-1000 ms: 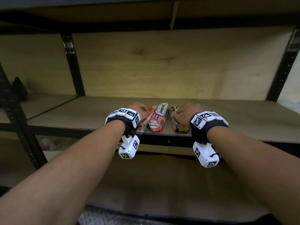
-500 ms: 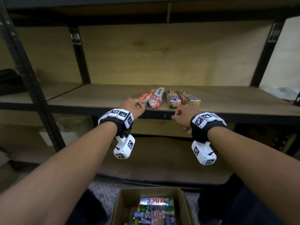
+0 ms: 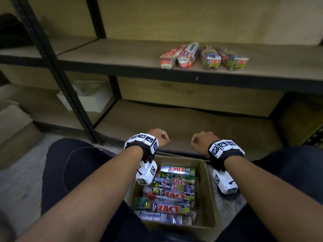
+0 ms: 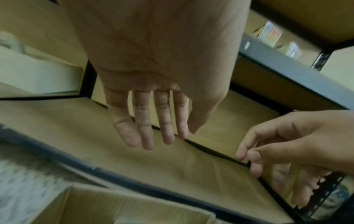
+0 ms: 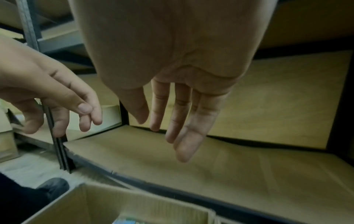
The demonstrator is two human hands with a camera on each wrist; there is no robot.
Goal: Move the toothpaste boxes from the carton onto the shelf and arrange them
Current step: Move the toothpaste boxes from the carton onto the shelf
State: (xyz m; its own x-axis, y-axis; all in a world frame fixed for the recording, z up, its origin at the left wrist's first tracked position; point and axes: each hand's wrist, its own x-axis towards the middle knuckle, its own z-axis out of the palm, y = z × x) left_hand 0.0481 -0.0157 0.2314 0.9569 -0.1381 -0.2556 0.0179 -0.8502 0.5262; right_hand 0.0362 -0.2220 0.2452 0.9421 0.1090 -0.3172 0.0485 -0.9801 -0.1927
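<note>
Several toothpaste boxes lie side by side at the front of the wooden shelf [image 3: 122, 53]: two red-and-white ones [image 3: 180, 55] on the left, two dark ZACT ones [image 3: 225, 58] on the right. Below, an open carton [image 3: 208, 194] on the floor holds several more toothpaste boxes [image 3: 173, 191], mostly ZACT, one Pepsodent. My left hand [image 3: 160, 137] and right hand [image 3: 201, 139] hang over the carton's far edge, empty. In the wrist views the left hand's fingers [image 4: 145, 128] and the right hand's fingers [image 5: 180, 124] point down, relaxed and apart.
A black upright post [image 3: 57, 81] stands to the left of the carton. A white container [image 3: 87, 100] sits in the lower left bay. The bottom shelf board [image 3: 183, 123] lies just beyond my hands. My dark-trousered knees flank the carton on a grey carpet [image 3: 17, 180].
Both hands left the boxes on the shelf and dropped down and back to just above the carton. My view tilted down, so the carton now shows in full.
</note>
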